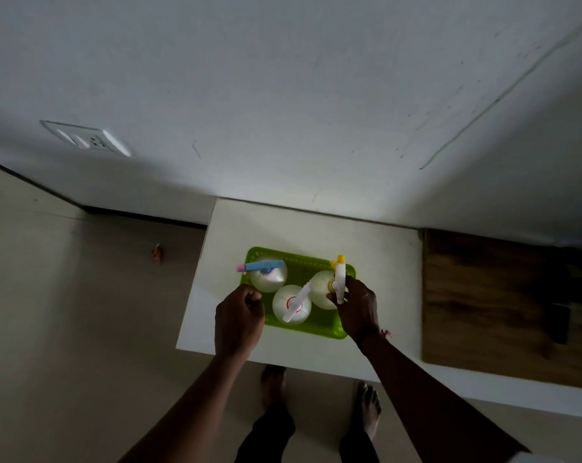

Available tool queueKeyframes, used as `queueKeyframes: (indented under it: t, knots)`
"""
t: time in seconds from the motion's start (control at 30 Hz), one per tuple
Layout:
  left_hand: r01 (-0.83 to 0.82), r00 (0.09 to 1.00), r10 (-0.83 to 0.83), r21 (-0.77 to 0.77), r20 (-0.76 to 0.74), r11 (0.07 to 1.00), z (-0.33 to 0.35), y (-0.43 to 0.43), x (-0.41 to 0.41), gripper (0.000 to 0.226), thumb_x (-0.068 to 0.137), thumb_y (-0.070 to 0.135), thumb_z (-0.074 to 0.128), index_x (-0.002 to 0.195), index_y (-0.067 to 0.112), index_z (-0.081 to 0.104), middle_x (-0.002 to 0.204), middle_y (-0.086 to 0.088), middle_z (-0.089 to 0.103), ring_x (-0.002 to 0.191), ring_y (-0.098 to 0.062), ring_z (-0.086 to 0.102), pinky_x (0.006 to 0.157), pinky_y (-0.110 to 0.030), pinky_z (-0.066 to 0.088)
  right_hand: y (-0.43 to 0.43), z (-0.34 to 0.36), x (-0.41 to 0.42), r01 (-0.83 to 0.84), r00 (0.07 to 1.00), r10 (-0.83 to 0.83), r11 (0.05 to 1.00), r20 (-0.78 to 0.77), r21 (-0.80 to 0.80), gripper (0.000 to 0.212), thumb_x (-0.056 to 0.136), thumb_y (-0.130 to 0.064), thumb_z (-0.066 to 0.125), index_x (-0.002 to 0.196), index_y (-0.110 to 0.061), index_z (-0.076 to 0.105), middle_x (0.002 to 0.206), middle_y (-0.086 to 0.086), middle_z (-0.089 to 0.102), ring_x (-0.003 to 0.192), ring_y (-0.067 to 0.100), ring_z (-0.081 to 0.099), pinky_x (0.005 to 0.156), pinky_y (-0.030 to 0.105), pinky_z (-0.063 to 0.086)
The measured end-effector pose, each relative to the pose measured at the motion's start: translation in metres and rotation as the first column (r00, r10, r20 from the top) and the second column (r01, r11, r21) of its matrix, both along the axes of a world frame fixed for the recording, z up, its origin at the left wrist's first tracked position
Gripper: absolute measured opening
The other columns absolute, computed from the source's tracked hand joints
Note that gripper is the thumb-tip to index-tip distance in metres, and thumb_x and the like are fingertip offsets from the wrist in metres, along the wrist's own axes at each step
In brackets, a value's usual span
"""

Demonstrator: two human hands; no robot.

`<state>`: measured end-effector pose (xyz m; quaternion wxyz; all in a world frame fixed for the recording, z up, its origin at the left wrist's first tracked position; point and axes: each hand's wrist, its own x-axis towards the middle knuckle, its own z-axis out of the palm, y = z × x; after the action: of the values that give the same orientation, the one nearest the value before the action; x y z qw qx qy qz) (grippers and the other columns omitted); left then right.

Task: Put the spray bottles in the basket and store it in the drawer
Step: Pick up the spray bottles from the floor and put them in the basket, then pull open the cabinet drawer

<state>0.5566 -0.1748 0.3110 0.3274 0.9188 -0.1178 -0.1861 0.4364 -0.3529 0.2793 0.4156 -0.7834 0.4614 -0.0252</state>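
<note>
A green plastic basket (319, 324) sits on the white table top (376, 262). Three round clear spray bottles stand upright in it: one with a blue and pink trigger head (269, 279) at the left, one with a white and red head (291, 305) in the middle front, one with a white and yellow head (321, 289) at the right. My right hand (358, 309) is closed around the white and yellow head. My left hand (239, 315) is curled at the basket's left front edge; whether it grips the rim is hidden.
A dark wooden board (490, 302) lies on the surface to the right of the table top. The wall (283, 95) rises directly behind, with a switch plate (87, 138) at the left. My bare feet (366, 406) stand on the beige floor (66, 295), which holds a small orange scrap (157, 253).
</note>
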Motion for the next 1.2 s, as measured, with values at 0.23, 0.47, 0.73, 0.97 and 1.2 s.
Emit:
queueKeyframes:
  t: [0.23,0.47,0.73,0.97,1.2]
  knots:
    - [0.013,1.000,-0.013,-0.012,0.017,1.000,0.001,-0.004,-0.005,0.006,0.086,0.010,0.062,0.084,0.011,0.067,0.082,-0.004,0.074,0.072,-0.016,0.064,0.066,-0.025,0.042,-0.004,-0.004,-0.008,-0.053,0.998,0.053,0.997,-0.012,0.051,0.053,0.076,0.011,0.063,0.122,-0.015,0.058,0.110,0.011,0.070,0.095,0.032,0.068,0.080,0.049,0.058]
    - [-0.132,0.979,0.133,-0.022,0.154,0.991,0.017,-0.013,-0.011,0.013,0.088,0.008,0.057,0.083,0.008,0.068,0.081,-0.009,0.073,0.067,-0.017,0.057,0.065,-0.027,0.040,-0.015,0.012,-0.045,-0.134,0.989,0.136,0.990,-0.064,0.031,0.075,0.070,0.005,0.069,0.137,-0.018,0.044,0.125,0.013,0.062,0.107,0.033,0.063,0.086,0.048,0.055]
    - [-0.339,0.871,0.341,-0.071,0.354,0.938,0.039,-0.032,-0.100,0.016,0.088,0.008,0.053,0.082,0.001,0.066,0.079,-0.022,0.071,0.071,-0.037,0.065,0.064,-0.032,0.040,-0.039,0.022,-0.155,-0.198,0.976,0.200,0.980,-0.083,0.031,0.070,0.078,-0.004,0.065,0.140,-0.022,0.039,0.131,0.011,0.058,0.112,0.028,0.060,0.091,0.041,0.052]
    - [-0.102,0.993,0.104,-0.031,0.049,0.994,0.029,-0.079,-0.269,0.012,0.081,0.007,0.060,0.083,0.016,0.068,0.073,-0.002,0.068,0.075,-0.026,0.064,0.066,-0.023,0.036,-0.072,0.032,-0.313,-0.252,0.957,0.255,0.967,-0.141,0.041,0.068,0.084,-0.016,0.065,0.144,-0.020,0.034,0.139,0.012,0.051,0.118,0.033,0.056,0.096,0.039,0.049]
    - [0.448,0.873,-0.411,0.099,-0.262,0.888,0.015,-0.134,-0.421,0.026,0.082,0.014,0.066,0.107,0.015,0.064,0.081,0.002,0.066,0.086,-0.024,0.068,0.070,-0.022,0.040,-0.129,0.050,-0.482,-0.312,0.898,0.306,0.949,-0.317,0.033,0.059,0.088,-0.022,0.061,0.142,-0.019,0.037,0.130,0.012,0.055,0.112,0.031,0.057,0.091,0.036,0.046]
